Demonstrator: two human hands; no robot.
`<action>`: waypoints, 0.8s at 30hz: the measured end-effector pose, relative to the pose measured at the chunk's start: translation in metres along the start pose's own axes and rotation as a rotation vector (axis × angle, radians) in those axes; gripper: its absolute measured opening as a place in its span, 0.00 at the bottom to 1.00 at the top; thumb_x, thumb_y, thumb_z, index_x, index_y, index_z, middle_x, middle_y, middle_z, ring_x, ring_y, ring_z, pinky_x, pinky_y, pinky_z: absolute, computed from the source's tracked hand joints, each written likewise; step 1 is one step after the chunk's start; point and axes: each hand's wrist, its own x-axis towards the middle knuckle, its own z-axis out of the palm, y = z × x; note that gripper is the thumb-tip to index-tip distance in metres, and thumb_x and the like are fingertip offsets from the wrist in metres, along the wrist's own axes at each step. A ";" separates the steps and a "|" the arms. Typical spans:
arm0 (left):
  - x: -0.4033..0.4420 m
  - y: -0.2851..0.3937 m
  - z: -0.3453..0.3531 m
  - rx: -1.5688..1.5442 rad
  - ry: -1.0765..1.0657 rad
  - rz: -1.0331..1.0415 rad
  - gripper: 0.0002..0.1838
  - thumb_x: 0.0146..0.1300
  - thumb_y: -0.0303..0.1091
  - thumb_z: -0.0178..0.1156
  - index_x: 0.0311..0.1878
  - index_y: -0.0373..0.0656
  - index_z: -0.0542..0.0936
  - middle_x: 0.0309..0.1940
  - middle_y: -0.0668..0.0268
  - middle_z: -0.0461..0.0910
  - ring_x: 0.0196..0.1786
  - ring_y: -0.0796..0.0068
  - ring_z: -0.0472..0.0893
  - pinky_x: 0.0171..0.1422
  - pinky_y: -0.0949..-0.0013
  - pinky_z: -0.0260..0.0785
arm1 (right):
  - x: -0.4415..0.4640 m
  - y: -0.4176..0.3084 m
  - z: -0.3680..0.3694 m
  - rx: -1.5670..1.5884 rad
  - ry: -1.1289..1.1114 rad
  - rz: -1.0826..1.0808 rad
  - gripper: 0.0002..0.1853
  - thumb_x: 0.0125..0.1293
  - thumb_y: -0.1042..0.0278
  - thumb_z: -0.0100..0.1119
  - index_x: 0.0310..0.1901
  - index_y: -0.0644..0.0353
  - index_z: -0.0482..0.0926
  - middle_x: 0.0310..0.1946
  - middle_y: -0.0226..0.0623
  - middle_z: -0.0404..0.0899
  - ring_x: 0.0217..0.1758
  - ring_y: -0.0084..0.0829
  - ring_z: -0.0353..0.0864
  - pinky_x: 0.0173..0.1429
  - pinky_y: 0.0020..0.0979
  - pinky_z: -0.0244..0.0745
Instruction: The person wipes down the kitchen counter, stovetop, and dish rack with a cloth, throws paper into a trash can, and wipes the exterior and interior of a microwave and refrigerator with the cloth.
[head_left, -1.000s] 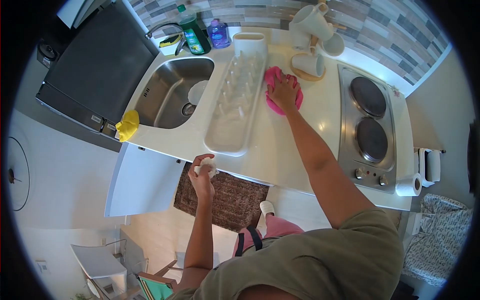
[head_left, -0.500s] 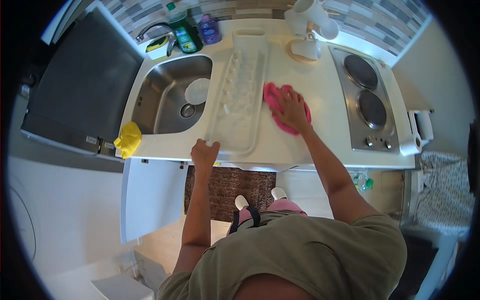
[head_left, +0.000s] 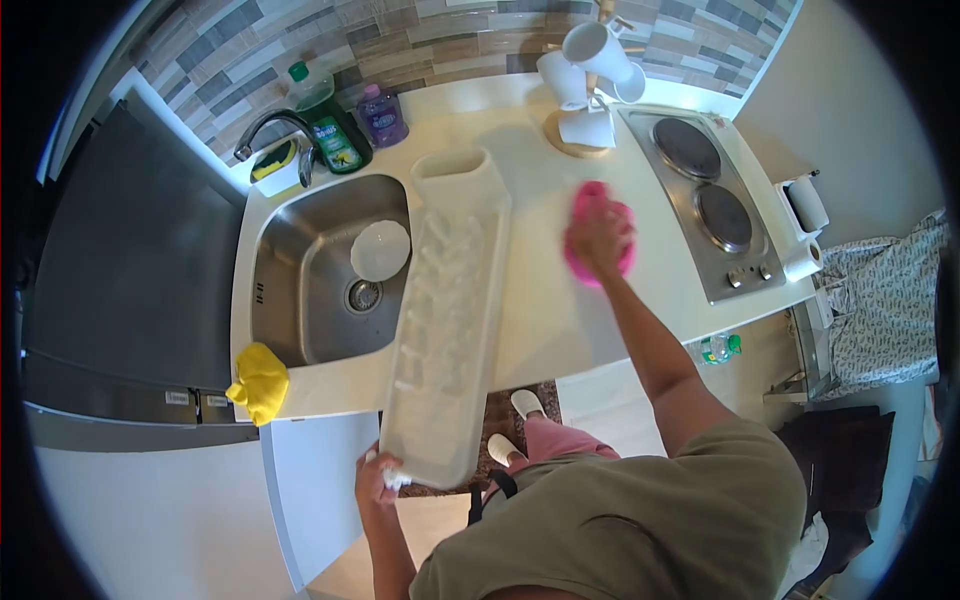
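My left hand (head_left: 374, 476) grips the near left corner of a long, pale dish rack (head_left: 440, 410) that has rows of pegs and a cup-like holder at its far end. The rack's near end sticks out past the counter's front edge, over the floor. My right hand (head_left: 597, 245) presses down on a bright pink cloth (head_left: 622, 262) on the white countertop (head_left: 545, 330), to the right of the rack. Motion blurs that hand and the cloth a little. Its fingers lie over the cloth.
Left of the rack is a steel sink (head_left: 290, 290) holding a white bowl (head_left: 381, 250). A yellow cloth (head_left: 260, 383) hangs at the front edge. Green (head_left: 335, 130) and purple bottles (head_left: 382, 117) stand behind; a mug tree (head_left: 575, 140) and hob (head_left: 700, 200) are right. A cabinet door (head_left: 320, 480) hangs open below.
The rack has come toward me, its near end now beyond the counter edge, with my left hand pulling it. My right hand has moved the pink cloth slightly to the right.
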 end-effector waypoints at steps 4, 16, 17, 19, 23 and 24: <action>-0.033 0.023 -0.006 0.091 0.140 0.072 0.29 0.31 0.22 0.49 0.45 0.29 0.77 0.29 0.61 0.76 0.27 0.71 0.74 0.30 0.72 0.67 | 0.065 -0.106 0.028 0.074 0.020 -0.353 0.38 0.57 0.48 0.53 0.66 0.59 0.55 0.67 0.46 0.55 0.66 0.59 0.54 0.61 0.68 0.46; -0.112 0.054 -0.024 0.003 0.380 0.117 0.32 0.31 0.25 0.50 0.48 0.28 0.74 0.33 0.57 0.78 0.31 0.64 0.78 0.37 0.70 0.73 | 0.181 -0.233 0.082 0.224 -0.018 -0.716 0.30 0.51 0.38 0.56 0.58 0.31 0.71 0.67 0.20 0.58 0.67 0.43 0.52 0.61 0.63 0.50; -0.109 0.057 -0.021 -0.001 0.402 0.142 0.30 0.30 0.25 0.51 0.45 0.29 0.75 0.30 0.60 0.77 0.29 0.68 0.77 0.34 0.72 0.70 | 0.169 -0.232 0.080 0.256 -0.017 -0.858 0.29 0.51 0.37 0.56 0.57 0.29 0.71 0.67 0.17 0.59 0.67 0.41 0.53 0.61 0.62 0.51; -0.099 0.056 -0.033 0.051 0.361 0.126 0.31 0.30 0.25 0.51 0.47 0.29 0.75 0.31 0.60 0.77 0.31 0.67 0.77 0.38 0.71 0.72 | 0.127 -0.221 0.067 0.291 0.010 -0.991 0.28 0.51 0.38 0.56 0.56 0.29 0.72 0.66 0.17 0.60 0.67 0.42 0.53 0.60 0.61 0.52; -0.068 0.070 -0.005 0.015 0.201 0.194 0.30 0.33 0.22 0.52 0.48 0.27 0.74 0.32 0.59 0.77 0.32 0.67 0.77 0.40 0.72 0.71 | 0.004 -0.174 0.018 0.285 -0.074 -1.266 0.28 0.50 0.44 0.58 0.55 0.36 0.73 0.61 0.23 0.66 0.67 0.45 0.53 0.61 0.60 0.55; -0.058 0.072 0.001 0.020 0.165 0.205 0.29 0.34 0.21 0.52 0.49 0.27 0.74 0.33 0.58 0.77 0.33 0.67 0.78 0.40 0.71 0.72 | -0.027 -0.160 0.009 0.318 -0.068 -1.295 0.28 0.49 0.46 0.59 0.55 0.39 0.73 0.60 0.25 0.67 0.68 0.46 0.54 0.61 0.59 0.55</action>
